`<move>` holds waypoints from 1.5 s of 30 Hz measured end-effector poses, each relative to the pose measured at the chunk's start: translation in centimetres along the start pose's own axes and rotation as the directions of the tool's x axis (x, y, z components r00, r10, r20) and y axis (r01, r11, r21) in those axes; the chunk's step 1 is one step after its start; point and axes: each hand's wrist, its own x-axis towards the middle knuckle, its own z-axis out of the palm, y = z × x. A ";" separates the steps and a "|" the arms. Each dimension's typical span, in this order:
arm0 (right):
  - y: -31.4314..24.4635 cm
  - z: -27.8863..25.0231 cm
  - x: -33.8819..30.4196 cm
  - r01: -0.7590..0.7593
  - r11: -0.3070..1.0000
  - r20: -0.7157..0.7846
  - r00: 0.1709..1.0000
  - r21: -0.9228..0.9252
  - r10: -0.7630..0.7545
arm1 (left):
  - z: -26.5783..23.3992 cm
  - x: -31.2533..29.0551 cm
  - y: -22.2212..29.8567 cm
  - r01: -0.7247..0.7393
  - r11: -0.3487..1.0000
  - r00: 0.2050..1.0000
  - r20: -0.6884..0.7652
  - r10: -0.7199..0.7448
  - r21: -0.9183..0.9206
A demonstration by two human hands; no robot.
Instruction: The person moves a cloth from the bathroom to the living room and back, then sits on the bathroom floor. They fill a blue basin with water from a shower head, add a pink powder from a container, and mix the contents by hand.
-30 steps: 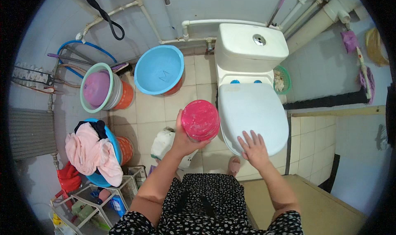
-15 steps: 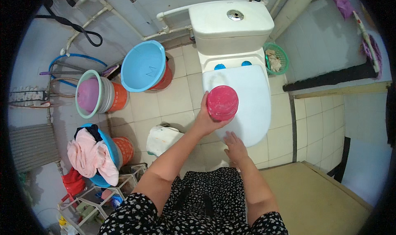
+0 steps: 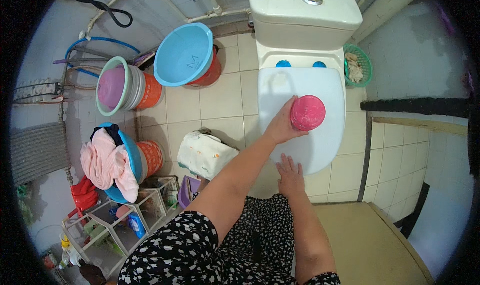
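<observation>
My left hand [image 3: 285, 122] is wrapped around the side of a pink round plastic tub [image 3: 308, 113], whose flat top carries whitish marks. The tub is over the closed white toilet lid [image 3: 280, 90]; whether it rests on the lid or is held just above it, I cannot tell. At the front edge of that lid, my right hand [image 3: 291, 176] lies with fingers stretched out and slightly spread, holding nothing. Behind the lid, two blue hinge caps and the toilet tank [image 3: 305, 27] show.
Left of the toilet, a blue basin [image 3: 184, 55] tops a red bucket. Further left stand stacked buckets [image 3: 132, 92] and a basin of pink cloth [image 3: 110, 157]. A white covered item [image 3: 206, 154] sits on the floor, a wire rack [image 3: 120, 220] nearer. A green basket [image 3: 367, 67] stands right.
My left hand and the pink tub have moved right across the toilet lid. My right hand's fingers are a little more spread. The whole view has shifted.
</observation>
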 end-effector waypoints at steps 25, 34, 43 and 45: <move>-14.8 16.3 8.9 -0.448 0.474 0.366 0.894 0.758 0.260 | -26.5 -29.9 -28.4 0.677 0.626 0.736 -0.381 -0.560 0.388; -20.0 20.5 17.6 -0.670 -0.072 0.645 0.671 0.738 0.367 | -24.0 -23.1 -36.9 0.694 0.659 0.719 -0.337 -0.608 0.292; -21.2 19.2 17.5 -0.496 -0.336 0.589 0.753 0.801 0.293 | -25.8 -25.3 -35.4 0.646 0.763 0.763 -0.003 -0.646 0.020; -19.8 21.3 17.0 -0.459 0.121 0.357 0.807 0.880 0.470 | -25.8 -28.1 -36.1 0.442 0.890 0.895 0.007 -0.445 0.110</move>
